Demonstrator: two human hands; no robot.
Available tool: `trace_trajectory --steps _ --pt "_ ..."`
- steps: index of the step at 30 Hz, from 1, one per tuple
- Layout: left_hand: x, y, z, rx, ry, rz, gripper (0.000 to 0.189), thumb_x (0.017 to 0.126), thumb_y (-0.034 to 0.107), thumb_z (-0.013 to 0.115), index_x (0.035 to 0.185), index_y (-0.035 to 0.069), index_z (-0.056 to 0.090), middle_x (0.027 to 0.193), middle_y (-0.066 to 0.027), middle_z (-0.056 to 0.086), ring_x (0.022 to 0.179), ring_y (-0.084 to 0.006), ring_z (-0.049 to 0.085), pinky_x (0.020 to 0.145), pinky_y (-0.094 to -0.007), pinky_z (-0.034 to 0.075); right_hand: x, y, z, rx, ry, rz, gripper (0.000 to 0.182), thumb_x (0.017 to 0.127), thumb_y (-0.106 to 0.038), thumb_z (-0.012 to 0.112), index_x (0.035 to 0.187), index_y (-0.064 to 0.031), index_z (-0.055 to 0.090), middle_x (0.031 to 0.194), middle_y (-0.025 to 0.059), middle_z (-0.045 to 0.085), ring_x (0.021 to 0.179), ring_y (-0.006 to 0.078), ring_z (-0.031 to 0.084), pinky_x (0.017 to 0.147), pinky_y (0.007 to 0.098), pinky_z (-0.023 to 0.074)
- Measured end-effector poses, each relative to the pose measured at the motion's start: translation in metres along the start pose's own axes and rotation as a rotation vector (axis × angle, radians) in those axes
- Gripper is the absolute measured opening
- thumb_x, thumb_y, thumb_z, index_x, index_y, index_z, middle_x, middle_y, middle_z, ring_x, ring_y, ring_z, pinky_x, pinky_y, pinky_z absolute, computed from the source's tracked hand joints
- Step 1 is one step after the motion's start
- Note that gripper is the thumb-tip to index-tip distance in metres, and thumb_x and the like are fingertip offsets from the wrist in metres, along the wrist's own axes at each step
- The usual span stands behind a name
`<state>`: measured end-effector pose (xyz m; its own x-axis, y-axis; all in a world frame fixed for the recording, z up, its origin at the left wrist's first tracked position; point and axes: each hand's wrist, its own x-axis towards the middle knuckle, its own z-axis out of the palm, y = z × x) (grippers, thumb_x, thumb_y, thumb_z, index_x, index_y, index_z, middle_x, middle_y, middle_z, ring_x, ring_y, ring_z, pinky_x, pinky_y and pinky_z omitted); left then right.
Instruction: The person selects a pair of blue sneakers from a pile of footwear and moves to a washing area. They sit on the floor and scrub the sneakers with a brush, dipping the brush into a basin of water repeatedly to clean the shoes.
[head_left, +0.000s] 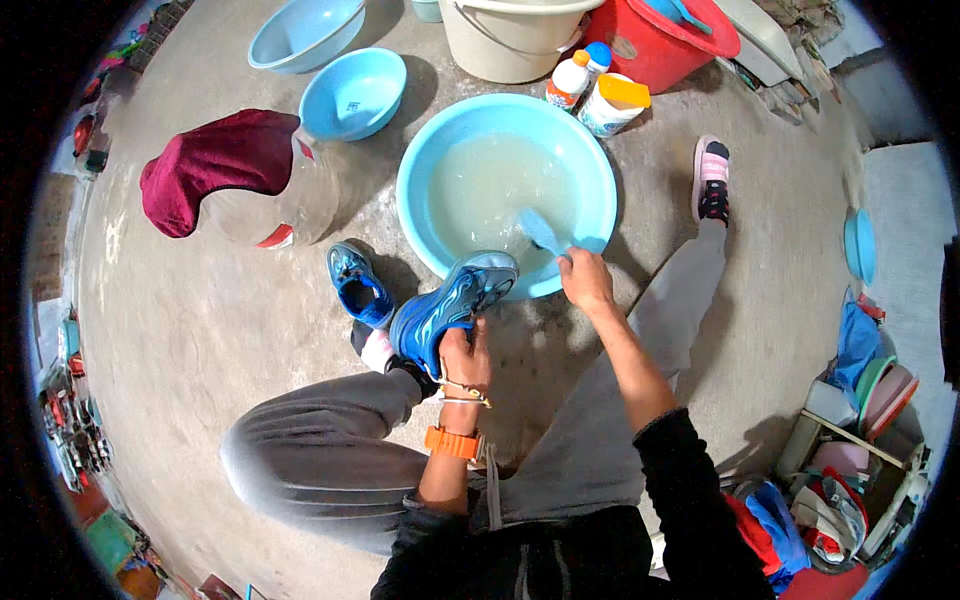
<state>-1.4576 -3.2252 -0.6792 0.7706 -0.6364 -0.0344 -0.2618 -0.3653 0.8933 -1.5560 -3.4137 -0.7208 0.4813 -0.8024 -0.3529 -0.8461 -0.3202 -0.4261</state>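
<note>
My left hand (466, 358) is inside the opening of a blue sneaker (450, 304) and holds it up, its toe over the near rim of a light-blue plastic basin (414, 217). Cloudy water (495, 180) fills the basin's lower part. In my right hand (587, 281) is a light-blue scrub brush (541, 231), held low over the water near the basin's right front side; its bristles are mostly hidden. The matching sneaker (358, 285) stands on the floor to the left of the basin, beside my foot.
A maroon cloth (225, 165) drapes over a large clear plastic bottle (300, 202). Two smaller blue basins (354, 94) (307, 34), a cream bucket (517, 37) and a red bucket (660, 45) stand behind. An orange-capped bottle (568, 79) and a yellow-lidded tub (611, 109) are behind the basin's right.
</note>
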Motion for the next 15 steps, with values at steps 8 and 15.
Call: trace_trajectory --steps 8,15 --pt "-0.002 -0.010 -0.001 -0.004 -0.022 -0.092 0.022 0.084 0.014 0.055 0.099 -0.002 0.055 0.089 -0.0147 0.059 0.080 -0.0235 0.054 0.076 -0.0317 0.041 -0.058 -0.007 -0.034 0.473 0.176 -0.148 0.020 0.082 -0.019 0.056 0.083 0.0012 0.058 0.063 0.0184 0.057 0.058 0.0345 0.055 0.051 0.0397 0.0410" --pt "0.001 -0.006 0.009 -0.060 0.125 0.110 0.015 0.079 0.013 0.060 0.082 -0.002 0.057 0.068 -0.0096 0.056 0.062 -0.0161 0.049 0.059 -0.0299 0.041 -0.075 0.013 -0.024 0.257 0.231 -0.130 0.030 0.084 -0.025 0.055 0.072 0.0015 0.053 0.054 0.0183 0.050 0.047 0.0293 0.049 0.046 0.0376 0.0364"
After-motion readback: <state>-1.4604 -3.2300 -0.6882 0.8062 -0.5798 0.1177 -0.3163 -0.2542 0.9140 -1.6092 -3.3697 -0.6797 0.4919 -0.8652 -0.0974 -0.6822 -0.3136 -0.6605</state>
